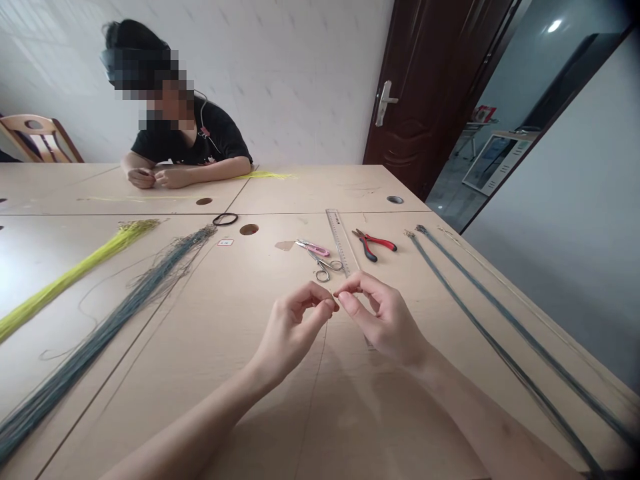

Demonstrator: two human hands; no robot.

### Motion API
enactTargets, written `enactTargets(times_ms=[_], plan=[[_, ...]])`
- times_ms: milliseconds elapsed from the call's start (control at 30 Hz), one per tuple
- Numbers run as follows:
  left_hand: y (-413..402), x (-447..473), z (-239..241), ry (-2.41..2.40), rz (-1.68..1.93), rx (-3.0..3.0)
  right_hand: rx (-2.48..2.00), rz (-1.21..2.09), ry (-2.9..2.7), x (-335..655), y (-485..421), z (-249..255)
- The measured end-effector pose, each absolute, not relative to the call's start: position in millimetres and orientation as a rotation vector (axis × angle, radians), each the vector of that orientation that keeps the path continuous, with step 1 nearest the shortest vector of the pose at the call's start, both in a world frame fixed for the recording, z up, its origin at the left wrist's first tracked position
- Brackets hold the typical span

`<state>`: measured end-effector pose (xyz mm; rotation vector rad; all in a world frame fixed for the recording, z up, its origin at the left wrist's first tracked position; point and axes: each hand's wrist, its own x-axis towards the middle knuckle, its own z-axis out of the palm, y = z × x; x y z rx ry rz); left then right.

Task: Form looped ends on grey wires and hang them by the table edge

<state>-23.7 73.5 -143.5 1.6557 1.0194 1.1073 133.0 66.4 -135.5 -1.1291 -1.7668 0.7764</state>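
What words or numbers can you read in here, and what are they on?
No text can be read clearly.
Ruler: printed markings, too small to read.
Red-edged sticker: marks too small to read.
Red-and-white thing in the background: too blurred to tell if it has words.

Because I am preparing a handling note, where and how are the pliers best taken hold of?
The pliers are probably best taken around both red and black handles, with the right hand coming from the near right: the handles spread apart toward that side, while the jaws point away, to the upper left.
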Motion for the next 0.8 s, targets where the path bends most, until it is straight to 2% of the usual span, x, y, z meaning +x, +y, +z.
enactTargets(times_ms=[200, 633, 800], plan=[[72.6, -24.1, -142.5, 1.040, 1.056, 1.664, -1.091, 0.769, -1.781, 132.6, 65.5, -133.8], [74.4, -22.7, -146.4, 1.048, 1.037, 1.666, -1.068, 0.383, -2.036, 131.3, 66.5, -137.9], [74.5, -20.9, -144.6, 1.030, 1.010, 1.669, -1.106, 0.362, -2.032, 131.3, 66.3, -140.2]])
